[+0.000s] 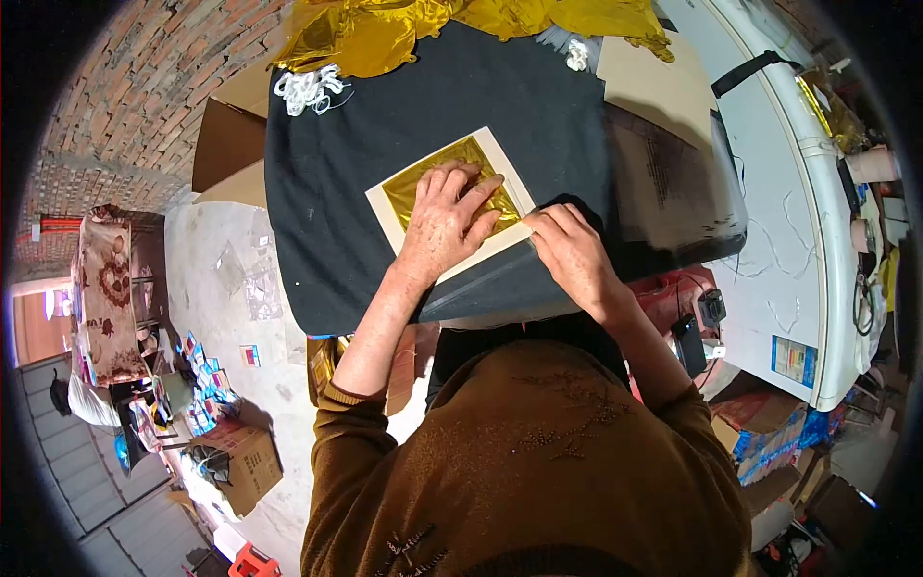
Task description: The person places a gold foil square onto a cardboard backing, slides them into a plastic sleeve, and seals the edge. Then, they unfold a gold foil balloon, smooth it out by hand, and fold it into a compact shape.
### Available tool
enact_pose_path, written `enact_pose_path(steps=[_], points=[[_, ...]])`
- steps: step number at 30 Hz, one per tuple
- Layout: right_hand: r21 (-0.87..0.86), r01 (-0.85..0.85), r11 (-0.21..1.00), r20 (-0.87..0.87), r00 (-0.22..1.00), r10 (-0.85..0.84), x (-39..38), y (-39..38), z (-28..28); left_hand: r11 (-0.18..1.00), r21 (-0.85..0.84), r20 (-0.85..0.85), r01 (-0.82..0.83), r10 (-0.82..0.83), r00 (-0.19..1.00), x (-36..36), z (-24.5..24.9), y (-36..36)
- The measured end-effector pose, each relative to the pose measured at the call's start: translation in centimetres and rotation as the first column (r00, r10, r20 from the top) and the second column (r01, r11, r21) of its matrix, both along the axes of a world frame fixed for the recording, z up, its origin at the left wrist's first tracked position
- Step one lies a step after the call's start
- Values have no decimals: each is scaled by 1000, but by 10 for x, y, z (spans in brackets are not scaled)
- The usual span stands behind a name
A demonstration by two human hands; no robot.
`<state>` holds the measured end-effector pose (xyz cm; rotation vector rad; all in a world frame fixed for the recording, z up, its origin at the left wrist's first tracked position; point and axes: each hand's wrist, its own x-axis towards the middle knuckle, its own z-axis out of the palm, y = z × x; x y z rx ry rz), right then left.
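A cream-coloured board lies at an angle on the black cloth in front of me. On its middle rests a square of shiny gold foil. My left hand lies over the foil, palm down, its fingers spread and touching the gold surface. At the board's near right corner is my right hand, with thumb and forefinger pinched on the corner. The rest of its fingers are bent, and the palm side is hidden.
Gold foil sheets hang over the table's far edge. White cord lies at the far left, a smaller white bundle at the far right. A cardboard sheet is on the right; a cardboard box stands at the left.
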<state>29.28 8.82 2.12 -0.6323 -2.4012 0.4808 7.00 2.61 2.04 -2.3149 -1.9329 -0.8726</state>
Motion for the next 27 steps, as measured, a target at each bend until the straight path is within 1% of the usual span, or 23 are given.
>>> enact_pose_path(steps=[8, 11, 14, 17, 18, 20, 26, 27], points=[[129, 81, 988, 86, 992, -92, -13, -2, -5, 1000, 0, -18, 7, -7, 1000, 1, 2, 0], [156, 71, 985, 129, 987, -92, -13, -3, -5, 1000, 4, -47, 6, -6, 999, 1, 1, 0], [244, 25, 970, 44, 998, -37, -10, -6, -1, 1000, 4, -62, 5, -5, 998, 0, -3, 0], [333, -118, 936, 55, 993, 106, -3, -23, -9, 1000, 1, -76, -11, 11, 997, 0, -3, 0], [340, -180, 923, 76, 984, 164, -1, -30, -23, 1000, -2, -81, -17, 17, 997, 1, -3, -1], [262, -208, 942, 62, 978, 199, -4, -44, -26, 1000, 10, -83, -21, 21, 996, 3, -3, -1], [240, -189, 952, 162, 975, 153, -5, -55, -24, 1000, -13, -50, 4, -5, 999, 9, 3, -9], [238, -187, 953, 172, 974, 148, -4, -56, -24, 1000, 22, -53, -16, 17, 998, 8, 4, -9]])
